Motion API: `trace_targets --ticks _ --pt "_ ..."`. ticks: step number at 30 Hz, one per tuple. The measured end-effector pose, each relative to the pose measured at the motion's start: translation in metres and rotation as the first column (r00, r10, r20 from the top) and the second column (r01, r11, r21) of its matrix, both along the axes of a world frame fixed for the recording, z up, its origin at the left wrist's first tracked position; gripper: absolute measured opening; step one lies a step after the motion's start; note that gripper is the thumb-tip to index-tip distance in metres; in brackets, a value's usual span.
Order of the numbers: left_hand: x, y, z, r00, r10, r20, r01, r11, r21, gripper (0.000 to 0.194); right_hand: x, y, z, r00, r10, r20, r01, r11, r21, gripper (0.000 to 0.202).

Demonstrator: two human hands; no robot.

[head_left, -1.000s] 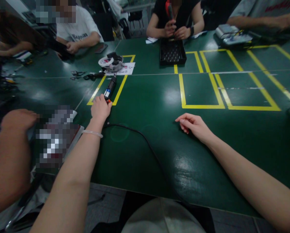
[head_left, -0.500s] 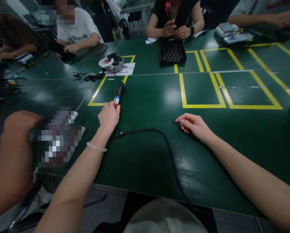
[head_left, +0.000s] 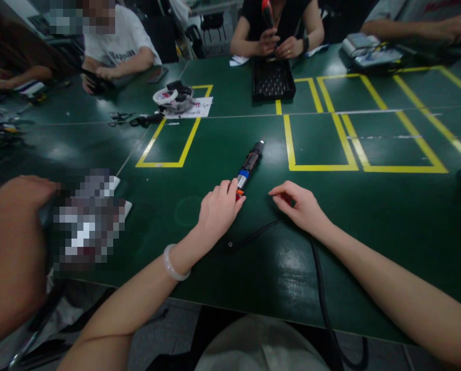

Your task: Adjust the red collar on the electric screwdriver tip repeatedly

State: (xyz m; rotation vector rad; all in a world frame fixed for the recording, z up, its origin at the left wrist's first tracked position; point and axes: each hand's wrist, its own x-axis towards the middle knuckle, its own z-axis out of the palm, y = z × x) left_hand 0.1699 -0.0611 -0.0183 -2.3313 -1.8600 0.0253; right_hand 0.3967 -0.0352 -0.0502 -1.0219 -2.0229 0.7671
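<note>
My left hand [head_left: 219, 210] is wrapped round the rear end of a black electric screwdriver [head_left: 249, 164] with a blue and silver band. Its tip points away from me, slightly to the right. Just right of the tool, my right hand [head_left: 297, 203] hovers over or rests on the green table [head_left: 230, 278], thumb and index finger curved close together, and nothing visible between them. A black cable [head_left: 321, 288] runs near my right wrist and down over the table's front edge.
Yellow tape outlines [head_left: 323, 168] mark the table. Tape rolls [head_left: 174, 98] lie on paper at the back left. Across the table, a person works over a black tray [head_left: 273, 93]. Another person's arm [head_left: 17, 247] and a pixelated item [head_left: 93, 221] are at left.
My left hand has moved right with the screwdriver, which now tilts to the right. The cable has shifted right too. My right hand has moved slightly left, its fingers more curved.
</note>
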Motion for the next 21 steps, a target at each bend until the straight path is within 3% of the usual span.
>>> trace_targets --ticks 4,8,11,13,15,17,19,21 --pt "0.026 -0.006 -0.003 0.995 -0.095 0.024 0.096 0.995 -0.016 0.049 -0.006 -0.007 0.001 0.984 0.091 0.153 -0.100 0.994 0.052 0.021" --pt "0.042 -0.010 -0.004 0.986 -0.156 0.064 0.159 0.986 -0.048 0.049 -0.006 -0.007 0.000 0.977 0.139 0.160 -0.146 0.989 0.034 0.021" --pt "0.042 -0.011 -0.004 0.978 -0.178 0.107 0.185 0.981 -0.061 0.053 -0.006 -0.006 0.000 0.983 0.159 0.093 -0.155 0.986 -0.055 0.010" --pt "0.038 -0.011 -0.004 0.969 -0.193 0.153 0.205 0.976 -0.071 0.058 -0.007 -0.007 0.001 0.989 0.147 -0.022 -0.148 0.968 -0.204 0.010" --pt "0.033 -0.010 -0.005 0.957 -0.208 0.203 0.228 0.970 -0.079 0.064 -0.009 -0.007 0.003 0.981 0.093 -0.168 -0.156 0.895 -0.417 0.019" --pt "0.029 -0.010 -0.006 0.947 -0.218 0.236 0.243 0.966 -0.084 0.067 -0.010 -0.008 0.004 0.964 0.026 -0.265 -0.187 0.775 -0.603 0.025" --pt "0.027 -0.010 -0.007 0.942 -0.220 0.253 0.249 0.964 -0.088 0.069 -0.011 -0.009 0.006 0.945 -0.027 -0.326 -0.222 0.678 -0.700 0.029" --pt "0.026 -0.010 -0.008 0.940 -0.218 0.263 0.249 0.964 -0.091 0.069 -0.012 -0.009 0.007 0.927 -0.064 -0.369 -0.250 0.629 -0.736 0.032"
